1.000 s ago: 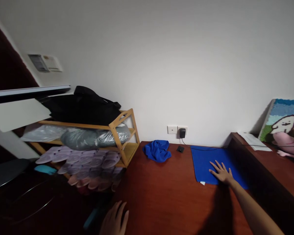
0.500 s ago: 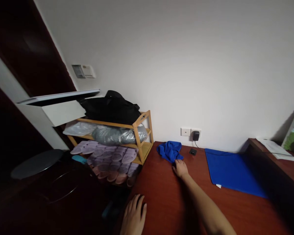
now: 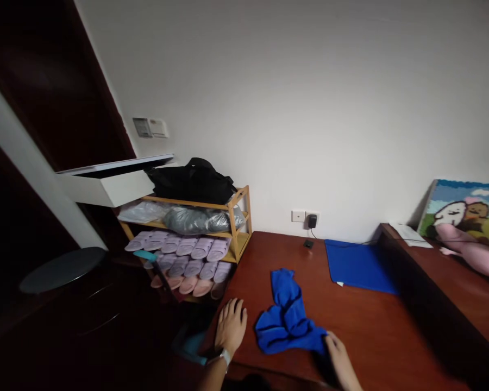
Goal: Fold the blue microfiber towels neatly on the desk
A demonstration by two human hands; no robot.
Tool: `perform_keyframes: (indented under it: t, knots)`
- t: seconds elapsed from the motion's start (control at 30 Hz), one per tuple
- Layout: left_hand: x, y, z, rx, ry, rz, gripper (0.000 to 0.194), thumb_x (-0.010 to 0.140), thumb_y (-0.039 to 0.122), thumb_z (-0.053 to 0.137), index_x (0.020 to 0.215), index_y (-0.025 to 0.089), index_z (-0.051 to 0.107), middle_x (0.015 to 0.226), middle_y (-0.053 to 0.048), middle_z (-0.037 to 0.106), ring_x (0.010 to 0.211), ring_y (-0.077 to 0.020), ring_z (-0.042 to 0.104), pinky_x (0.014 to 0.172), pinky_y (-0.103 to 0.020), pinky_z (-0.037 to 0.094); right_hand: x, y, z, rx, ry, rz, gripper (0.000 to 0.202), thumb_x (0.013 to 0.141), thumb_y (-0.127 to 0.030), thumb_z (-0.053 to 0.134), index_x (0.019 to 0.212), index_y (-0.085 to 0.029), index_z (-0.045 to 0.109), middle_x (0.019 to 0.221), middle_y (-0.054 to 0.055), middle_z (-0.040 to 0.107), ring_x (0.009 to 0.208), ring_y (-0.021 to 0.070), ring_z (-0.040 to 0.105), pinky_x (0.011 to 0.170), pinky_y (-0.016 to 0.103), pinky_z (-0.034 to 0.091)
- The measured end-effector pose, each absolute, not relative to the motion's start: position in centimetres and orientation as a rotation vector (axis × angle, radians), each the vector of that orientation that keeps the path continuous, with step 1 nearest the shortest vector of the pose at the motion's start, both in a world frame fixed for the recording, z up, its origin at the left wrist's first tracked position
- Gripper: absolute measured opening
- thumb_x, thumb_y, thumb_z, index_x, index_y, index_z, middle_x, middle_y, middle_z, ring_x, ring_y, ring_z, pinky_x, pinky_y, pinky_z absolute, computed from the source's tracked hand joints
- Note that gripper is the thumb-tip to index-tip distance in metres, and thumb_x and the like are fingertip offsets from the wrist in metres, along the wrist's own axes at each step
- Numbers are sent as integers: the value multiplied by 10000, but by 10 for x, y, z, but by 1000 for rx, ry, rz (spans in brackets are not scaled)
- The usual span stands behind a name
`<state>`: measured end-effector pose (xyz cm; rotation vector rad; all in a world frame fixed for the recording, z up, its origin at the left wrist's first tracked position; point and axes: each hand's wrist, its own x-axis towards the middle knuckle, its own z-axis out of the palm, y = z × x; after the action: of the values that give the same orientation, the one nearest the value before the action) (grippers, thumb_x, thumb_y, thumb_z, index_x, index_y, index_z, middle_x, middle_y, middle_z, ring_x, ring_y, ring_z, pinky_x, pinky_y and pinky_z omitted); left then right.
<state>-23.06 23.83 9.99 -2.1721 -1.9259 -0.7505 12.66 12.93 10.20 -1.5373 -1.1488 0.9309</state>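
Observation:
A crumpled blue cloth (image 3: pixel 287 320) lies on the reddish-brown table (image 3: pixel 375 336), near its front edge. My right hand (image 3: pixel 339 353) is closed on the cloth's right corner, thumb and fingers pinching it. Flat on the table's left edge rests my left hand (image 3: pixel 231 325), fingers stretched out and holding nothing; a watch (image 3: pixel 225 357) is on that wrist. Further back lies a flat blue mat (image 3: pixel 361 266) with a small white tag. Close to the wall is a small black object (image 3: pixel 308 244).
Left of the table stands a wooden rack (image 3: pixel 239 239) with purple slippers (image 3: pixel 201 248), plastic-wrapped bundles and a black bag (image 3: pixel 193 182). A round stool (image 3: pixel 63 269) is at far left. A raised ledge (image 3: pixel 444 271) on the right bears papers, a picture and a pink plush toy (image 3: pixel 472 252).
My right hand has drawn the blue cloth from the back of the table toward me, and it has spread out somewhat. My left hand stays on the edge. The view has turned slightly right.

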Motion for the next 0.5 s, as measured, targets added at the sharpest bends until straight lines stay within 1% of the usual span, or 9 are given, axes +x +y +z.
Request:
perform_keyframes:
  t: [0.03, 0.1, 0.17, 0.2, 0.27, 0.33, 0.4, 0.47, 0.5]
  knots:
    - [-228, 236, 104, -2204, -1906, -771, 407, 987, 296, 410, 1260, 168, 682, 1335, -150, 678, 1284, -315, 585, 1105, -503, 445, 144, 122, 110, -1553, -1069, 885, 745, 703, -965, 393, 860, -327, 742, 1009, 84, 782, 1124, 391, 683, 1061, 510, 509]
    - [-218, 230, 114, -2310, -1844, -803, 398, 972, 248, 402, 1226, 175, 699, 1283, -150, 698, 1240, -315, 611, 1091, -515, 459, 175, 107, 126, -1595, -987, 770, 742, 723, -936, 416, 902, -294, 743, 1048, 107, 770, 1150, 407, 670, 1054, 523, 514]
    - [-195, 218, 122, -2430, -1755, -814, 390, 967, 221, 401, 1202, 208, 711, 1247, -116, 715, 1206, -280, 631, 1082, -471, 481, 201, 93, 141, -1638, -995, 624, 703, 765, -878, 426, 956, -277, 734, 1095, 119, 756, 1163, 419, 661, 1036, 536, 524]
    - [-178, 210, 125, -2484, -1707, -818, 389, 967, 220, 409, 1219, 229, 705, 1262, -93, 713, 1213, -258, 628, 1086, -438, 485, 211, 85, 146, -1651, -1016, 557, 679, 774, -853, 435, 976, -274, 728, 1118, 124, 748, 1184, 425, 647, 1040, 542, 516]
    - [-138, 190, 130, -2613, -1607, -831, 417, 964, 240, 445, 1327, 279, 647, 1374, -56, 664, 1285, -230, 585, 1120, -401, 467, 224, 70, 153, -1694, -1052, 414, 634, 782, -810, 458, 1017, -280, 713, 1166, 136, 727, 1253, 435, 593, 1080, 547, 473]
    - [-94, 164, 132, -2789, -1530, -815, 488, 940, 257, 500, 1418, 318, 573, 1482, -38, 588, 1362, -236, 523, 1162, -419, 434, 222, 52, 153, -1749, -1073, 303, 584, 795, -763, 479, 1051, -288, 700, 1182, 138, 712, 1273, 433, 569, 1101, 538, 443]
    - [-54, 137, 130, -2927, -1543, -763, 491, 913, 262, 538, 1398, 316, 593, 1494, -50, 573, 1384, -265, 494, 1178, -461, 411, 206, 35, 147, -1753, -1133, 332, 503, 838, -700, 478, 1054, -301, 695, 1154, 108, 722, 1200, 386, 625, 1062, 482, 476]
    - [-26, 111, 127, -2980, -1635, -744, 429, 897, 251, 546, 1307, 295, 663, 1449, -71, 601, 1368, -286, 497, 1173, -484, 405, 179, 22, 135, -1696, -1204, 529, 454, 858, -664, 508, 1060, -301, 694, 1107, 72, 743, 1081, 325, 692, 979, 416, 526]
    - [-16, 101, 125, -3000, -1688, -781, 405, 895, 246, 539, 1271, 284, 686, 1431, -81, 608, 1359, -291, 500, 1171, -486, 400, 165, 17, 128, -1661, -1208, 652, 454, 847, -666, 541, 1069, -299, 692, 1084, 58, 752, 1039, 303, 709, 941, 392, 540]
